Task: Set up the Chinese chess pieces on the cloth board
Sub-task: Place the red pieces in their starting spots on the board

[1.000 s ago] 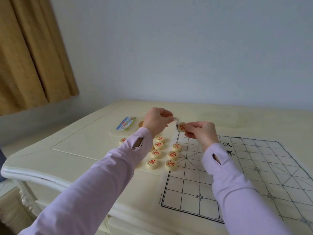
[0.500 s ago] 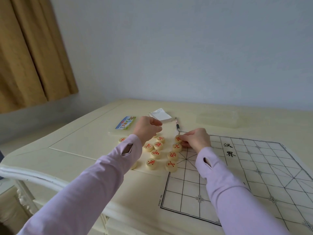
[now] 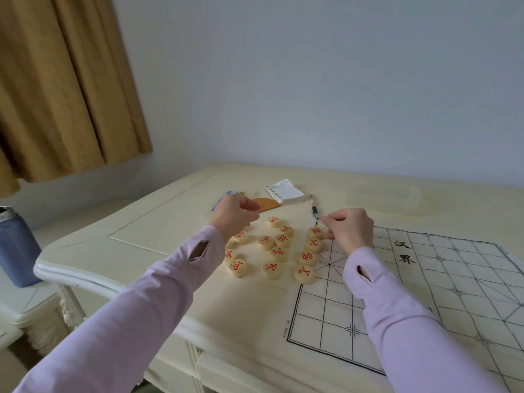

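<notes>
Head view: right hand (image 3: 350,232) grip pinches piece (image 3: 315,231) (board (image 3: 425,293) corner); left hand (image 3: 234,215) fisted, contents unseen.

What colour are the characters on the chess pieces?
Red, on cream pieces; clearest in the head view.

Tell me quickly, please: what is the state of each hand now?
Left hand: closed, fingers curled, nothing visible in it.
Right hand: closed on a chess piece at the cloth board edge.
</notes>
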Motion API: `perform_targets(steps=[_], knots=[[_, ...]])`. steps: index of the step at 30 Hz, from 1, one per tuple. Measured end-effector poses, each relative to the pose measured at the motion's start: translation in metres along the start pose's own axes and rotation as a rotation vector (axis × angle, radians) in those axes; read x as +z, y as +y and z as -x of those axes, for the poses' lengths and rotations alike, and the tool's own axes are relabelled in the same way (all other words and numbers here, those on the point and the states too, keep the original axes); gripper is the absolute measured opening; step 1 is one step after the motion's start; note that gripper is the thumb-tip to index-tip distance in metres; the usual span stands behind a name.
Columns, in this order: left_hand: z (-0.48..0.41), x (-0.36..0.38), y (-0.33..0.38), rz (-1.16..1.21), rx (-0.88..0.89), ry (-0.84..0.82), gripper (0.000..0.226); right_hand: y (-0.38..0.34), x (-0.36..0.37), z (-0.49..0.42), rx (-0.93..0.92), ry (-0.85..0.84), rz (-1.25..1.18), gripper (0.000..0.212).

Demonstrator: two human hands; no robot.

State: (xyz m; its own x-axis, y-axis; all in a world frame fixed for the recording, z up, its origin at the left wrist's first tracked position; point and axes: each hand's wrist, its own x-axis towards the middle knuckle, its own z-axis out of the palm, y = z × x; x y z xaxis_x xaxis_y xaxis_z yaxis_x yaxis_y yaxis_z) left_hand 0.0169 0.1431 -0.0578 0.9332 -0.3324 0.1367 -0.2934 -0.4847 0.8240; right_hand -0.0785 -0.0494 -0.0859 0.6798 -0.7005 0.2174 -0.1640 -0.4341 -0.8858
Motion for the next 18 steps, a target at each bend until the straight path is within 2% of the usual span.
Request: perform_targets(steps=[8, 12, 18], knots=[[0.006, -0.033, -0.030, -0.074, -0.067, 0.101, 0.019, -0.012, 0.004, 0.009, -0.111, -0.054, -0.163, 0.009], [0.011, -0.048, -0.046, -0.110, -0.090, 0.123, 0.021, -0.012, 0.007, 0.010, -0.138, -0.069, -0.136, 0.011], [0.018, -0.055, -0.056, -0.157, -0.079, 0.041, 0.022, -0.010, 0.010, 0.010, -0.170, -0.084, -0.111, 0.010]])
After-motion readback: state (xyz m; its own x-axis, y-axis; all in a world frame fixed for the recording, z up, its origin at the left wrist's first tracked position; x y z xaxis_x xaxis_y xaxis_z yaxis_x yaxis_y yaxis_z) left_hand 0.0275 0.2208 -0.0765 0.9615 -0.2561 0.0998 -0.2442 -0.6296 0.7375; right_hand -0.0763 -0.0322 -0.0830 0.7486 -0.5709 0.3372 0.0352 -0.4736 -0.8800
